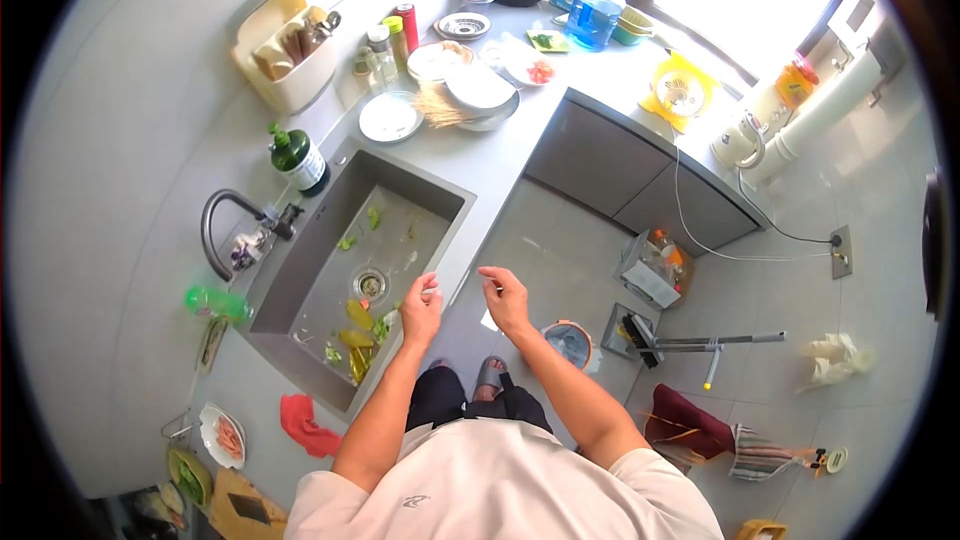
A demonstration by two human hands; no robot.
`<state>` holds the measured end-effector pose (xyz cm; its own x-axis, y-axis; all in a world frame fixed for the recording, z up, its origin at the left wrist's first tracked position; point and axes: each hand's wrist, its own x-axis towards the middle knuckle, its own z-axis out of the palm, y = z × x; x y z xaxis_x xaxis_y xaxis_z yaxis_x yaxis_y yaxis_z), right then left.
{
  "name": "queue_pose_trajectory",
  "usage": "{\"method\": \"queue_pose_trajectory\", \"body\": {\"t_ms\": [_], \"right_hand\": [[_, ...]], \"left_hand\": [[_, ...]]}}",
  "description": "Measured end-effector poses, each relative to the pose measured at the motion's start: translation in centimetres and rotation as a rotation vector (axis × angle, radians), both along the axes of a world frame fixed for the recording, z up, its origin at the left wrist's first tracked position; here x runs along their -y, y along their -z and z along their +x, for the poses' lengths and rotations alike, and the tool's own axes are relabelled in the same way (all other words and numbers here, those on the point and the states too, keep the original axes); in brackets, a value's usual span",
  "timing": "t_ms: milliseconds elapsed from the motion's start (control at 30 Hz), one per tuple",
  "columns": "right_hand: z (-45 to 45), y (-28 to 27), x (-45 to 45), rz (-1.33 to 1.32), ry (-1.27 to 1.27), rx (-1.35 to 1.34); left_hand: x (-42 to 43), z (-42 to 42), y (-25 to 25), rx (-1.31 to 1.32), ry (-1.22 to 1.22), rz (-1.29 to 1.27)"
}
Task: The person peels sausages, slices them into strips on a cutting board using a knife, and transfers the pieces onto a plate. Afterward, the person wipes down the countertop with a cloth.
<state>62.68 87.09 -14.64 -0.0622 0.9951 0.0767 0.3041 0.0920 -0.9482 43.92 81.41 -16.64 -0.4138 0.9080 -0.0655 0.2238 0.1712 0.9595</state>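
My left hand (422,310) is held up over the front edge of the sink, its fingers loosely curled and a little apart, with nothing visible in it. Level with it, to its right, my right hand (507,302) hovers above the floor. Its index finger points toward the left hand, the thumb is apart from it, and no object shows in it. The grey sink (330,210) lies just left of my left hand. Inside are yellow-green vegetable pieces (357,338) and leafy scraps (374,218) around the drain (370,285).
Along the sink's wall side stand a faucet (215,230), a green pump bottle (300,160) and a toppled green bottle (218,303). A red cloth (308,426) lies on the counter. Plates (391,117) and bowls (480,86) fill the corner. A bin (568,345) and a broom (640,340) occupy the floor.
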Motion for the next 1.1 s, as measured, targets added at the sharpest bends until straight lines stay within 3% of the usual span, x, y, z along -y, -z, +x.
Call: {"method": "queue_pose_trajectory", "body": {"t_ms": [500,667,833,967,1100], "right_hand": [[4.0,-3.0,-18.8,-0.062,-0.080,0.119],[3.3,-2.7,-28.6,-0.149,-0.171,0.138],[2.7,-1.7,-41.6,-0.015,-0.239,0.179],[3.8,-3.9,-50.4,-0.052,-0.311,0.320],[3.0,-3.2,-57.1,0.032,-0.376,0.545]], "left_hand": [[-23.2,3.4,-2.7,0.131,0.070,0.024],[-30.9,3.2,-0.7,0.083,-0.011,0.003],[-40.4,3.4,-1.1,0.113,-0.167,-0.075],[-46.4,3.9,0.6,-0.137,-0.294,-0.084],[-50.4,4.5,-0.5,0.192,-0.443,-0.219]]}}
